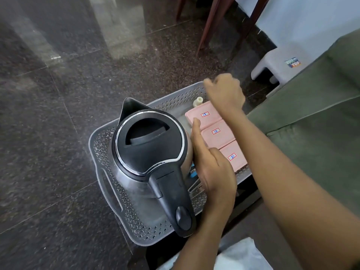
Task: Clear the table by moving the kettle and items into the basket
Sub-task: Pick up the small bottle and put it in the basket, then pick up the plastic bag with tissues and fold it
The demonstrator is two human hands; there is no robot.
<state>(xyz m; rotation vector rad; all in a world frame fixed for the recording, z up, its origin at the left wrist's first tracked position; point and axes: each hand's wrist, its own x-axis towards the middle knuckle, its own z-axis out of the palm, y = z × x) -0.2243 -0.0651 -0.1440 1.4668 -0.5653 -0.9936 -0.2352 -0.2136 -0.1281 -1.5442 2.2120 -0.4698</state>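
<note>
Pink boxes (215, 133) labelled 18; stool (276, 65) sticker reads "TUF".

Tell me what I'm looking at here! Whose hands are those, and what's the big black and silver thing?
The camera sits on a person's head, looking down, so you see their own two hands. The big thing is a kettle, standing in a grey basket on the dark floor. Beside it lie three pink boxes with little labels. The left hand rests between kettle and boxes, fingers pointing forward. The right hand hovers over the basket's far corner, curled into a loose fist. Neither hand seems to hold anything.
</note>
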